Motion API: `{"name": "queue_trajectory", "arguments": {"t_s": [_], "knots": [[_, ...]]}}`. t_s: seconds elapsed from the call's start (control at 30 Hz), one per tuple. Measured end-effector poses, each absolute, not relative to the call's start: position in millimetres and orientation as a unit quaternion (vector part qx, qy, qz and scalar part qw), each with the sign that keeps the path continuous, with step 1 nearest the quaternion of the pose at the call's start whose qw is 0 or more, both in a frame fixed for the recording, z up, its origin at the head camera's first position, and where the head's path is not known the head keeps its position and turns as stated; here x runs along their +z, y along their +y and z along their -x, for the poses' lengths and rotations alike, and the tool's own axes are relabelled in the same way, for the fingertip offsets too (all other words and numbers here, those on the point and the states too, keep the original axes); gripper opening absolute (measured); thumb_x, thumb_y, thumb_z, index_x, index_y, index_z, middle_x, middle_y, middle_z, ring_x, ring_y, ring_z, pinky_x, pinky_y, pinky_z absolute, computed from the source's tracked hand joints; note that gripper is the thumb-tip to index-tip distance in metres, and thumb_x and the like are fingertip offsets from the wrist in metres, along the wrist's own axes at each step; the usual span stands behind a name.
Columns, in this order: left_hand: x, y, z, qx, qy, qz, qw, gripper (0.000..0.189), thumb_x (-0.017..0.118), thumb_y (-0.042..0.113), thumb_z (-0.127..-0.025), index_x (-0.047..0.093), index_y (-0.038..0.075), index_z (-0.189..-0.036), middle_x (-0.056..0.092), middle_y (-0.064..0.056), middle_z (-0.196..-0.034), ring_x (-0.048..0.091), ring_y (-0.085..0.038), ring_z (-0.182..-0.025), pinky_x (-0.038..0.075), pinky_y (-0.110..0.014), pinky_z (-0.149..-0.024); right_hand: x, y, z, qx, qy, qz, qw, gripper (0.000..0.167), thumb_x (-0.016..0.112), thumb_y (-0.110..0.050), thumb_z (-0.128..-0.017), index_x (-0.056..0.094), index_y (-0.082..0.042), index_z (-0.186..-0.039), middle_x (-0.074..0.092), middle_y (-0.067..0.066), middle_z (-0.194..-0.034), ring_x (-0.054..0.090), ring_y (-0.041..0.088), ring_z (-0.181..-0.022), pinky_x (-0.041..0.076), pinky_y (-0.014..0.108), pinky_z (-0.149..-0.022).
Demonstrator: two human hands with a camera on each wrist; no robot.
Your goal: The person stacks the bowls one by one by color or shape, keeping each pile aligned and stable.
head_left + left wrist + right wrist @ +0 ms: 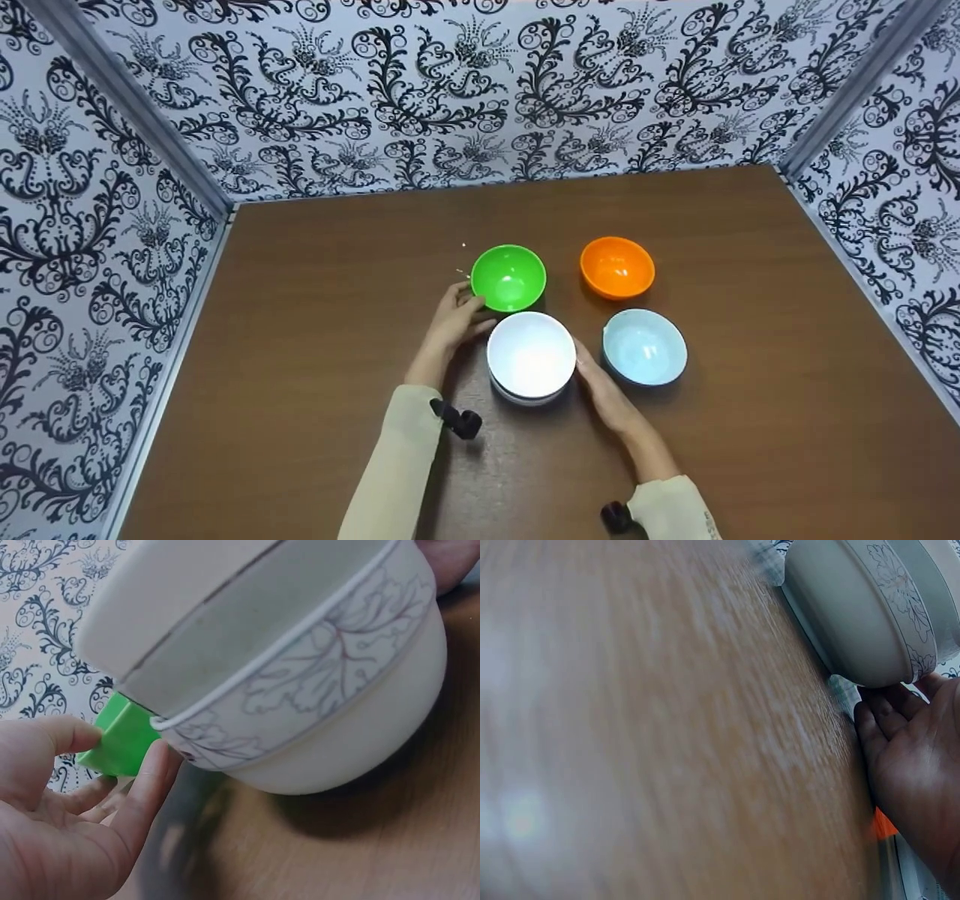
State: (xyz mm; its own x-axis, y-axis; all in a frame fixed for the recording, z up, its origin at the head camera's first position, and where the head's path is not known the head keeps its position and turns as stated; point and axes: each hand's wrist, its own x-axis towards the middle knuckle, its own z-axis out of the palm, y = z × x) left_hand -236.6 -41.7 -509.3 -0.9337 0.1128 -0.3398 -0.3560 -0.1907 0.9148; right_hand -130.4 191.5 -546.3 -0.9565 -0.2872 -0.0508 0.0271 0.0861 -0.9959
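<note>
My left hand point(454, 319) is at the near left side of a green bowl point(510, 277). Its thumb lies at the rim and other fingers curl under the side, pinching it; one finger reaches toward the white bowls. A stack of white bowls point(531, 354) stands just in front of the green one. In the left wrist view, the lower bowl point(337, 667) has a leaf-pattern band, and a plainer bowl point(172, 607) sits inside it. My right hand point(604, 390) touches the right side of the stack with fairly straight fingers point(889, 716).
An orange bowl point(617, 268) stands at the back right. Nearer, a pale blue bowl point(645, 347) sits just right of my right hand. The brown wooden table point(322, 300) is bounded by patterned wall panels point(465, 90) at the back and sides.
</note>
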Motion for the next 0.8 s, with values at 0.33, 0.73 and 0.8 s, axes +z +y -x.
{"name": "queue_trajectory", "arguments": {"t_s": [0.33,0.73,0.8], "knots": [[-493.5,-49.4,233.8,0.768,0.619,0.084,0.139,0.047,0.048,0.003,-0.100,0.035,-0.002,-0.145,0.046,-0.026,-0.142,0.068,-0.025,-0.094,0.061,-0.034,-0.084,-547.5,191.4,131.4,-0.659,0.738,0.096,0.113,0.057,0.019,-0.022,-0.108,0.010,0.007,-0.156,0.009,0.024,-0.166,0.006,0.038,-0.154,0.001,0.057,-0.125],[-480.1,-55.7,225.2,0.769,0.624,0.066,0.126,0.048,0.048,0.003,-0.098,0.035,-0.001,-0.145,0.047,-0.026,-0.143,0.067,-0.022,-0.091,0.061,-0.035,-0.085,-547.8,191.3,131.0,-0.662,0.735,0.093,0.114,0.057,0.019,-0.022,-0.108,0.010,0.006,-0.157,0.009,0.023,-0.166,0.006,0.038,-0.154,0.000,0.057,-0.125],[-477.4,-57.0,222.9,0.767,0.627,0.059,0.124,0.048,0.048,0.003,-0.099,0.036,-0.001,-0.145,0.048,-0.026,-0.142,0.066,-0.022,-0.092,0.061,-0.035,-0.085,-547.4,191.3,130.7,-0.661,0.736,0.090,0.115,0.057,0.019,-0.023,-0.108,0.010,0.006,-0.157,0.009,0.023,-0.166,0.006,0.039,-0.154,-0.001,0.058,-0.125]]}}
